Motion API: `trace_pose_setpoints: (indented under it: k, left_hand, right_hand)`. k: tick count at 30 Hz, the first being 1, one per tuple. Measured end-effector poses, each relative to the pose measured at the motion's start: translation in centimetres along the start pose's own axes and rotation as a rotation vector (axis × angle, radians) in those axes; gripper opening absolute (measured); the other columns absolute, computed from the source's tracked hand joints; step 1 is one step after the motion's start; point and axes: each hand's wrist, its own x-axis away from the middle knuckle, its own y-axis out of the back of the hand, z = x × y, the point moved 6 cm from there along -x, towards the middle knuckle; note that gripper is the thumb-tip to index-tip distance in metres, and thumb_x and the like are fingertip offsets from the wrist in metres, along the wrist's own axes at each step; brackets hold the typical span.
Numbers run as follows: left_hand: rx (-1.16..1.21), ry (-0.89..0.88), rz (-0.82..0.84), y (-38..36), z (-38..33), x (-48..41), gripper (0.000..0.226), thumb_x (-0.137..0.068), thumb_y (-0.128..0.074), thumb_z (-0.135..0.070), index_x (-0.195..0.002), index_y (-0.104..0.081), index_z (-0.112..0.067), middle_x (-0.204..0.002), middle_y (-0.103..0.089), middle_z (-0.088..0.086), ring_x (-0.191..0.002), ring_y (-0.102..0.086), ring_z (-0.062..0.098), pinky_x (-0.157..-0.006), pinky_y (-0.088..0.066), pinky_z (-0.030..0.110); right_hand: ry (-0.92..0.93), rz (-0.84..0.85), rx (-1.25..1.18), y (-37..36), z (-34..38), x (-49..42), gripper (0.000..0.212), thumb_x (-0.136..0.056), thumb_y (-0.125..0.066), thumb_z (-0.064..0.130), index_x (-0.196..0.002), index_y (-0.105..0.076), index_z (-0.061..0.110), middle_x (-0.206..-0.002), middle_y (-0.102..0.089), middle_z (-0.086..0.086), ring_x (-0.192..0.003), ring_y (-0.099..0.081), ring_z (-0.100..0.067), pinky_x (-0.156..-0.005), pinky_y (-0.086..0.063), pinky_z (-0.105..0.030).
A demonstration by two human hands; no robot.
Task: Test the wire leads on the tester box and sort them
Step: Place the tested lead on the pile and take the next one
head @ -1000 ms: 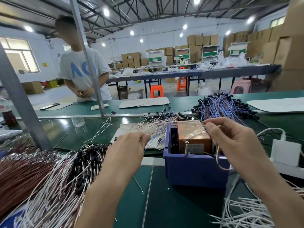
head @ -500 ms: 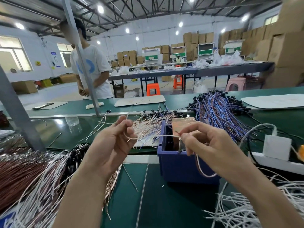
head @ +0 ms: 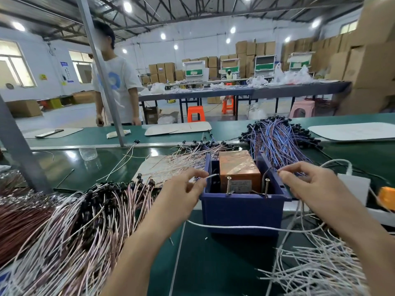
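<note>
While the lead [head: 235, 227] sags in a long loop across the front of the bin [head: 241, 210], both its ends are up. The left hand [head: 183, 189] pinches one pale tip just outside the left wall, and the right hand [head: 310, 184] pinches the other end by the right wall.

Now for the touch, I'd say. Two upright posts stand at the bin's front lip, and each end wants to land square on its own screw [head: 228, 185], left to left, right to right. Keep the fingers back off the metal and hold both contacts steady together. Don't let that slack loop snag the white pile [head: 316, 272] by the right forearm. Neither tip is on a screw yet; both hover off to the side.

The lead itself is thin, white and limp. Its right end is hard to make out.

Behind the screws sits the tester [head: 237, 167], an orange box in shiny film with a small label on its near face, nested in the bin on the green bench [head: 213, 263]. Further back, pinkish leads [head: 181, 161] fan out to the left and blue leads [head: 277, 142] heap up on the right. Those look like sorting piles.
</note>
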Motion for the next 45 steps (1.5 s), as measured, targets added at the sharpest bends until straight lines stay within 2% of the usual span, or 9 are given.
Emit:
trace_pose_setpoints:
  k: [4, 6, 9, 21, 24, 27, 37, 41, 45]
  left_hand:
    - [-0.089, -0.059, -0.014, -0.1, -0.3, 0.1, 0.015, -0.101, -0.055, -0.032, -0.105, -0.067, -0.04, -0.053, -0.053, -0.014, -0.044, -0.034, 0.006, -0.045, -0.031, 0.016]
    - [-0.109, -0.088, -0.015, -0.1, -0.5, 0.1, 0.016, -0.1, -0.055, -0.032, -0.102, -0.069, -0.041, -0.05, -0.05, -0.016, -0.043, -0.033, 0.006, -0.045, -0.03, 0.015]
    - [-0.125, -0.116, 0.009, -0.2, -0.7, 0.1, 0.016, -0.098, -0.057, -0.034, -0.1, -0.069, -0.045, -0.052, -0.05, -0.012, -0.045, -0.035, 0.005, -0.047, -0.032, 0.016]
    - [-0.082, -0.109, 0.06, -0.5, -0.6, 0.2, 0.016, -0.097, -0.061, -0.031, -0.1, -0.073, -0.041, -0.052, -0.054, -0.02, -0.048, -0.043, 0.001, -0.051, -0.035, 0.012]
    - [-0.078, -0.11, 0.073, -0.5, -0.5, 0.2, 0.016, -0.097, -0.061, -0.032, -0.1, -0.073, -0.042, -0.051, -0.051, -0.017, -0.048, -0.038, 0.003, -0.052, -0.035, 0.016]
    - [-0.091, -0.116, 0.076, -0.4, -0.5, 0.2, 0.016, -0.098, -0.06, -0.034, -0.101, -0.073, -0.043, -0.051, -0.052, -0.016, -0.048, -0.038, 0.005, -0.052, -0.035, 0.017]
    - [-0.085, -0.121, 0.068, -0.4, -0.4, 0.2, 0.016, -0.097, -0.061, -0.034, -0.101, -0.073, -0.045, -0.053, -0.051, -0.014, -0.048, -0.04, 0.003, -0.051, -0.036, 0.013]
    - [-0.068, -0.091, 0.056, -0.3, -0.3, 0.1, 0.016, -0.099, -0.057, -0.032, -0.099, -0.069, -0.043, -0.054, -0.056, -0.01, -0.046, -0.045, 0.003, -0.048, -0.038, 0.014]
    - [-0.012, -0.057, -0.029, 0.4, -0.7, 0.1, 0.013, -0.102, -0.053, -0.028, -0.097, -0.064, -0.033, -0.059, -0.064, -0.004, -0.047, -0.05, 0.005, -0.049, -0.043, 0.017]
  right_hand:
    - [-0.027, 0.091, -0.002, 0.3, -0.5, 0.2, 0.01, -0.092, -0.063, 0.042, -0.087, -0.069, 0.048, -0.07, -0.073, 0.002, -0.058, -0.058, -0.013, -0.061, -0.041, -0.026]
    - [-0.035, 0.138, -0.009, 0.2, -0.7, 0.3, 0.01, -0.091, -0.064, 0.043, -0.086, -0.069, 0.05, -0.068, -0.073, 0.012, -0.064, -0.063, -0.005, -0.067, -0.043, -0.025]
    - [-0.055, 0.18, -0.019, -0.1, -0.7, 0.4, 0.01, -0.09, -0.067, 0.044, -0.083, -0.071, 0.049, -0.07, -0.074, 0.014, -0.062, -0.062, 0.007, -0.067, -0.04, -0.024]
    - [-0.063, 0.286, -0.007, -0.3, -0.7, 0.7, 0.006, -0.086, -0.067, 0.05, -0.087, -0.073, 0.05, -0.073, -0.073, 0.02, -0.064, -0.061, 0.015, -0.069, -0.04, -0.027]
    - [-0.051, 0.314, 0.016, -0.2, -0.8, 0.8, 0.029, -0.071, -0.06, 0.068, -0.093, -0.071, 0.053, -0.083, -0.071, 0.03, -0.075, -0.064, 0.014, -0.071, -0.043, -0.025]
    - [-0.044, 0.315, 0.018, -0.1, -0.9, 0.8, 0.036, -0.067, -0.057, 0.072, -0.095, -0.071, 0.054, -0.086, -0.069, 0.034, -0.078, -0.063, 0.014, -0.07, -0.044, -0.025]
    - [-0.002, 0.291, 0.025, 0.0, -1.0, 0.6, 0.032, -0.071, -0.058, 0.07, -0.095, -0.071, 0.054, -0.087, -0.068, 0.035, -0.078, -0.063, 0.015, -0.07, -0.044, -0.026]
    - [-0.032, 0.274, 0.0, 0.0, -1.3, 0.4, 0.007, -0.087, -0.064, 0.053, -0.089, -0.07, 0.051, -0.067, -0.071, 0.01, -0.054, -0.059, 0.002, -0.065, -0.042, -0.028]
    - [-0.05, 0.232, 0.015, 0.5, -0.8, 0.6, 0.02, -0.092, -0.058, 0.052, -0.097, -0.071, 0.038, -0.072, -0.076, 0.01, -0.055, -0.057, 0.001, -0.065, -0.04, -0.029]
